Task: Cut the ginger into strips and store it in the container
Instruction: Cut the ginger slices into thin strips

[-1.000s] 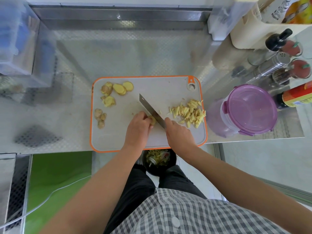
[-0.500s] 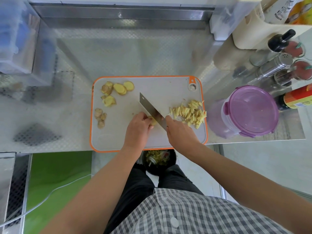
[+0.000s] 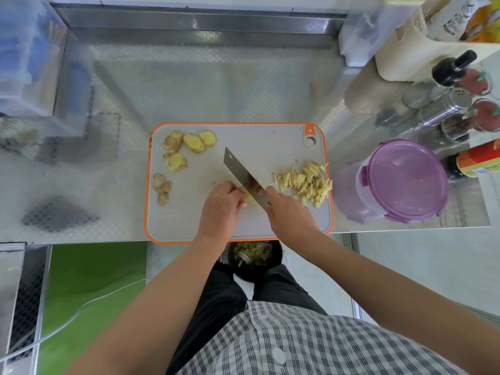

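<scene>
On the grey, orange-rimmed cutting board, my left hand holds down a small stack of ginger slices with curled fingers. My right hand grips the handle of a cleaver, whose blade stands on the ginger right beside my left fingertips. A pile of cut ginger strips lies at the board's right edge. Uncut ginger slices and peel scraps sit on the board's left side. The purple-lidded container stands closed to the right of the board.
Spice shakers, a dark-capped bottle and a red-labelled bottle crowd the right of the steel counter. Clear plastic boxes stand at the far left. A bin of scraps sits below the counter edge.
The cleaver has kept chopping in place at the ginger under my left fingers. Both hands have stayed almost where they were.
</scene>
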